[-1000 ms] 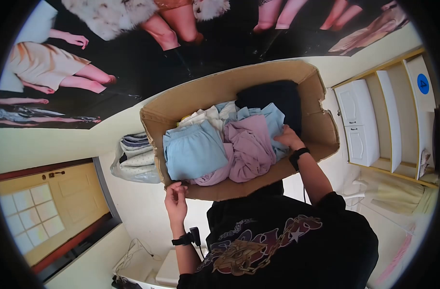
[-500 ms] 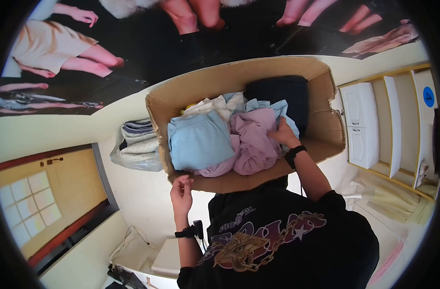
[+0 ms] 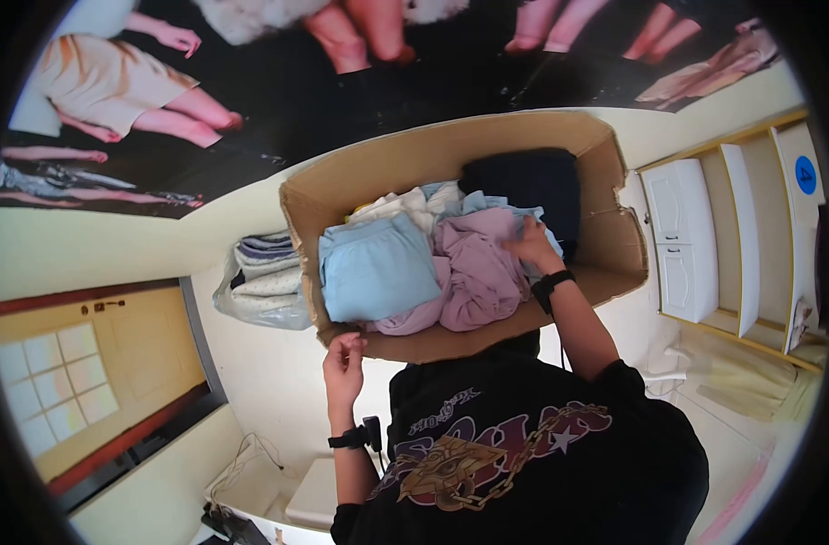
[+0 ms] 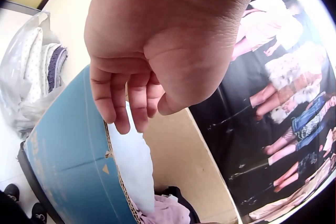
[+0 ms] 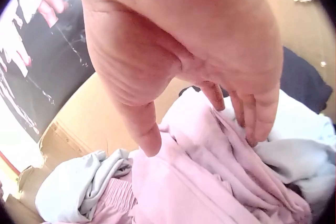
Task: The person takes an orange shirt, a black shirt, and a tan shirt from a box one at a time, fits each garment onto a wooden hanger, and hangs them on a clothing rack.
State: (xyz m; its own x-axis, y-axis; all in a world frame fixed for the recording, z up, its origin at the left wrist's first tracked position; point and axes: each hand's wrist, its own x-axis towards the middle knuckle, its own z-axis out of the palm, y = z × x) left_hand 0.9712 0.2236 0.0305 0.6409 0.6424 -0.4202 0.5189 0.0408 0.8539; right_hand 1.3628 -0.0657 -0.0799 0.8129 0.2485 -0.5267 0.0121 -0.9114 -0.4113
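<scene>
A cardboard box (image 3: 605, 238) holds several folded and loose garments. My right hand (image 3: 534, 246) is over the bunched pink garment (image 3: 476, 272), thumb and fingers spread apart with fingertips right at the cloth. Close by on its far side are a light blue garment (image 5: 299, 113) and a dark navy one (image 3: 523, 186). A folded light blue garment with a gathered waist (image 3: 373, 272) lies at the box's left, beside white cloth (image 3: 405, 209). My left hand (image 3: 344, 356) is at the near-left corner of the box, its fingers hanging loosely at the rim (image 4: 111, 153) and gripping nothing.
Left of the box, a clear plastic bag (image 3: 267, 309) holds folded fabrics (image 3: 267, 272). A black wall poster (image 3: 342, 118) stands behind. To the right are shelves with white cabinet doors (image 3: 682, 241); a yellow door (image 3: 142, 354) is at the left.
The right hand has shifted from the light blue garment at the right onto the edge of the pink one. The left hand stays by the box corner. The whole view has shifted slightly.
</scene>
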